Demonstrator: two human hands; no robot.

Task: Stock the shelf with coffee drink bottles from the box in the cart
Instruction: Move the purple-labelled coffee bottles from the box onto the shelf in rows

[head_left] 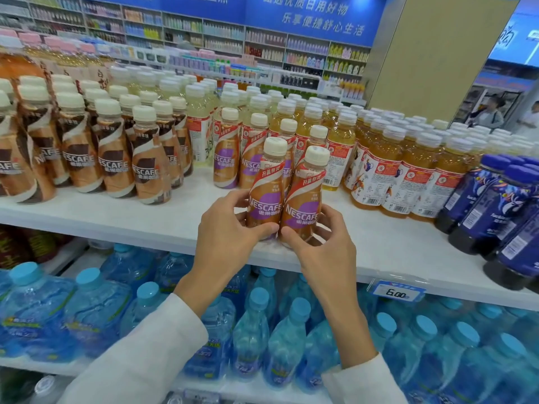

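Drinks aisle, white shelf (145,217): two purple-label coffee bottles upright near its front edge.
Left coffee bottle (265,199) grasped low by left hand (230,237); right coffee bottle (303,205) likewise by right hand (323,246); bottles touching.

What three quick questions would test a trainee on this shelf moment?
1. True or false: the left hand and the right hand each grip one purple-labelled, cream-capped plastic coffee bottle.
2. What fills the level under the white shelf board? A) blue-capped clear water bottles B) tins C) cartons
3. Fill in: the blue price tag reads ____.
Key: 1 true; 2 A; 3 6.00.
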